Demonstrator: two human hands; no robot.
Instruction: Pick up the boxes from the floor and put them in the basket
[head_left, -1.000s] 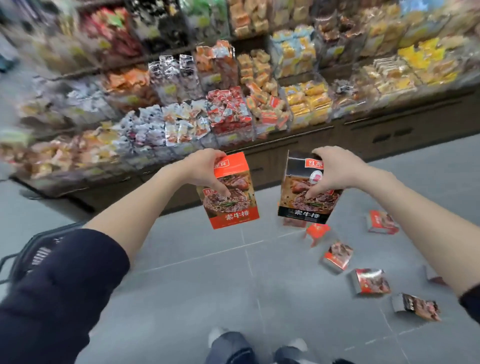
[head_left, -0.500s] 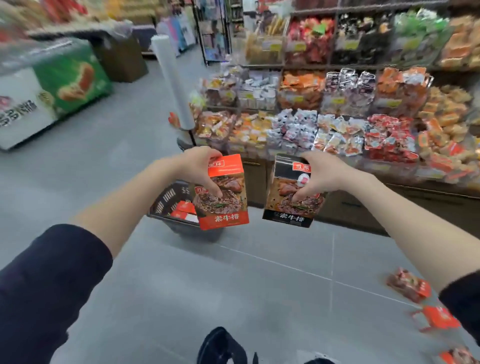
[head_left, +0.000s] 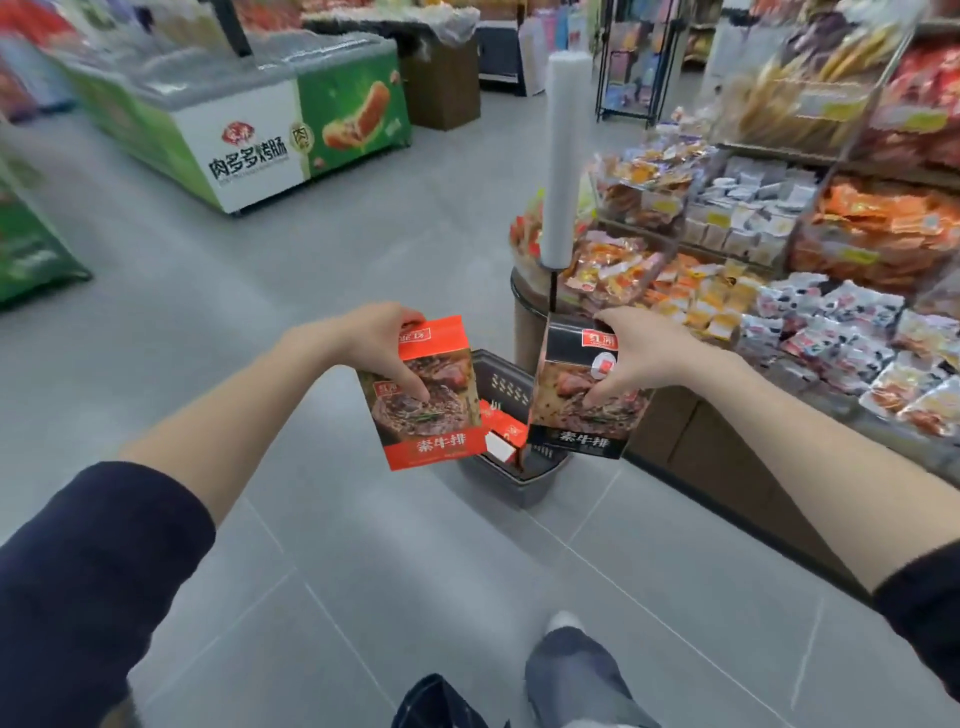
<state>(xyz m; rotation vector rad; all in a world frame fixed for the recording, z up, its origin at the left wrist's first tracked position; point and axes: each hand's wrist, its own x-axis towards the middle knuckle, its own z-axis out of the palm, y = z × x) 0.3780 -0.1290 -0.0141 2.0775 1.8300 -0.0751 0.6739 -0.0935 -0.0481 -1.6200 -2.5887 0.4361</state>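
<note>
My left hand (head_left: 382, 345) grips an orange box (head_left: 428, 410) by its top, held upright in the air. My right hand (head_left: 636, 353) grips a black box (head_left: 582, 415) of the same kind, also by its top. Both boxes hang side by side in front of and above a dark plastic basket (head_left: 506, 387) on the floor. Between the two boxes I see at least one orange box (head_left: 501, 431) lying inside the basket. Much of the basket is hidden behind the held boxes.
A snack shelf (head_left: 779, 270) with a wooden base runs along the right, just behind the basket. A white roll on a pole (head_left: 563, 166) stands at its corner. A green and white freezer chest (head_left: 260, 119) sits far left. Grey floor tiles (head_left: 363, 571) lie ahead.
The view has swung left from the boxes scattered on the floor toward the basket. Both hands have kept their boxes, and the basket now sits directly behind them.
</note>
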